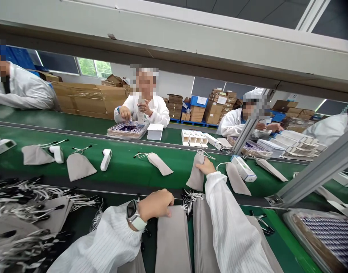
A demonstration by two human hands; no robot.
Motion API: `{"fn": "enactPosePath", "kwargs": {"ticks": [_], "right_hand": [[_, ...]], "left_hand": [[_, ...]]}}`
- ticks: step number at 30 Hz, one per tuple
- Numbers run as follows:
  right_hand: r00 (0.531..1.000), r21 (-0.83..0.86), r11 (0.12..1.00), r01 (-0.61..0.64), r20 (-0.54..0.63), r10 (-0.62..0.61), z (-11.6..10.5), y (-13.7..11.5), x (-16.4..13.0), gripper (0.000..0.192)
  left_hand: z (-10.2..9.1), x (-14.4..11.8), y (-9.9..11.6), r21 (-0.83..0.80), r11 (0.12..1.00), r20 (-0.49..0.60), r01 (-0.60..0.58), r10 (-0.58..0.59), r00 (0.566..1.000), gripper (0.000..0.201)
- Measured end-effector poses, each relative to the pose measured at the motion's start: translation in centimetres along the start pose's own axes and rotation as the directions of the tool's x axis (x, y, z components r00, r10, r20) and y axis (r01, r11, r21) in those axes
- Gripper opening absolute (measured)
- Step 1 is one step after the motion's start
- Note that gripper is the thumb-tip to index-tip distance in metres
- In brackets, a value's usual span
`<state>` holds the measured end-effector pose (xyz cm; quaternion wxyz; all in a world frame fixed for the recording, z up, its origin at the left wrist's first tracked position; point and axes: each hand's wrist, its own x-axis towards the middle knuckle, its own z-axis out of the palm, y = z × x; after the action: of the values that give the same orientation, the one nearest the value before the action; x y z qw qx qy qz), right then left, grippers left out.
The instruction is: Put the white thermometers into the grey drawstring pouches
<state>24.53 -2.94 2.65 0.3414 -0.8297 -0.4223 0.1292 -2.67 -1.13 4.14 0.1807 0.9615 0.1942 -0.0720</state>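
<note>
My right hand (pixel 207 167) reaches over the green conveyor belt, thumb and fingers closed on a grey drawstring pouch (pixel 195 178) whose white cord lies at its far end. Closer to me, my left hand (pixel 157 204), with a watch at the wrist, has its fingers curled at the top end of a pile of grey pouches (pixel 173 239); the fingertips are partly hidden. Between my forearms lies another stack of pouches (pixel 203 235), its cords bunched at the far end. To the right of my right hand, a loose pouch (pixel 237 180) lies on the belt beside a small white box (pixel 243 168).
White handheld devices (pixel 106 160) and more pouches (pixel 80 167) are spread along the belt (pixel 125 167). Tangled cords and pouches (pixel 26 212) cover the left bench. A slanted metal post (pixel 313 167) and a wrapped tray (pixel 324 235) stand right. Several co-workers sit opposite.
</note>
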Motion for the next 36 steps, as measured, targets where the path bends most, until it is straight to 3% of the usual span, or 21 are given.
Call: {"fn": "enactPosePath", "kwargs": {"ticks": [3,6,8,10,11,12,15,16,17,18,20,22,24,28,29,31,33,34,36], "right_hand": [[0.996,-0.120,0.989,-0.084,0.023,0.087,1.6,0.8,-0.3,0.056],[0.992,-0.211,0.969,-0.129,-0.027,0.126,1.8,-0.2,-0.8,0.067],[0.999,-0.229,0.973,-0.036,-0.033,0.029,1.0,-1.6,-1.4,0.069],[0.982,-0.179,0.967,0.180,0.086,-0.167,0.2,-3.2,-2.3,0.062],[0.942,-0.128,0.946,0.297,0.199,-0.269,-0.1,-4.1,-2.9,0.056],[0.871,-0.064,0.915,0.398,0.338,-0.355,-0.2,-4.9,-3.6,0.048],[0.544,0.102,0.826,0.555,0.707,-0.453,0.5,-7.0,-5.9,0.026],[0.445,0.139,0.803,0.579,0.771,-0.455,0.9,-7.5,-6.5,0.022],[0.376,0.169,0.788,0.591,0.807,-0.455,1.3,-8.0,-7.0,0.021],[0.338,0.192,0.782,0.594,0.822,-0.459,1.7,-8.4,-7.3,0.021],[0.308,0.247,0.779,0.577,0.817,-0.487,2.1,-9.0,-7.6,0.022],[0.315,0.345,0.779,0.524,0.771,-0.553,2.0,-9.3,-7.4,0.023],[0.350,0.457,0.770,0.446,0.702,-0.620,1.5,-9.3,-7.3,0.030],[0.365,0.561,0.762,0.322,0.669,-0.647,0.1,-9.0,-7.1,0.035],[0.408,0.583,0.756,0.297,0.639,-0.653,0.1,-9.2,-6.9,0.033],[0.587,0.615,0.741,0.269,0.505,-0.632,0.8,-10.5,-6.2,0.031],[0.748,0.524,0.803,0.282,0.404,-0.526,3.1,-13.0,-5.0,0.028],[0.791,0.431,0.855,0.290,0.394,-0.468,4.8,-14.5,-4.3,0.026],[0.810,0.204,0.934,0.294,0.465,-0.357,9.0,-17.8,-3.3,0.021]], "left_hand": [[0.9,0.3,0.6,0.068,0.997,-0.059,0.040,-0.036,0.998,0.014],[1.0,0.1,1.6,0.141,0.987,-0.119,0.077,-0.061,0.991,0.015],[0.9,-0.1,2.3,0.173,0.981,-0.151,0.091,-0.065,0.986,0.024],[1.0,-0.2,2.8,0.188,0.978,-0.172,0.095,-0.063,0.983,0.027],[1.0,-0.2,2.9,0.190,0.977,-0.178,0.093,-0.059,0.982,0.026],[1.0,-0.2,2.9,0.188,0.978,-0.184,0.088,-0.053,0.982,0.023],[0.5,-0.1,2.2,0.153,0.986,-0.204,0.061,-0.029,0.979,0.013],[0.2,-0.1,1.7,0.131,0.990,-0.204,0.044,-0.016,0.979,0.010],[-0.2,-0.1,1.2,0.106,0.994,-0.198,0.022,-0.001,0.980,0.010],[-0.8,-0.2,0.6,0.085,0.996,-0.188,0.000,0.016,0.982,0.013],[-2.1,-0.6,-0.6,-0.005,0.998,-0.196,-0.060,0.058,0.979,0.021],[-3.6,-1.2,-1.6,-0.189,0.971,-0.256,-0.144,0.093,0.962,0.030],[-4.9,-1.8,-2.2,-0.398,0.882,-0.322,-0.253,0.124,0.939,0.034],[-5.2,-2.2,-2.6,-0.607,0.715,-0.292,-0.346,0.203,0.934,0.036],[-4.8,-1.9,-2.6,-0.619,0.705,-0.280,-0.345,0.213,0.936,0.036],[-3.5,-0.9,-2.6,-0.597,0.723,-0.280,-0.347,0.217,0.935,0.033],[-1.9,0.3,-2.6,-0.562,0.754,-0.279,-0.338,0.212,0.937,0.030],[-1.2,0.9,-2.6,-0.555,0.762,-0.268,-0.334,0.216,0.939,0.026],[0.0,1.6,-2.5,-0.566,0.756,-0.253,-0.327,0.219,0.942,0.017]]}}
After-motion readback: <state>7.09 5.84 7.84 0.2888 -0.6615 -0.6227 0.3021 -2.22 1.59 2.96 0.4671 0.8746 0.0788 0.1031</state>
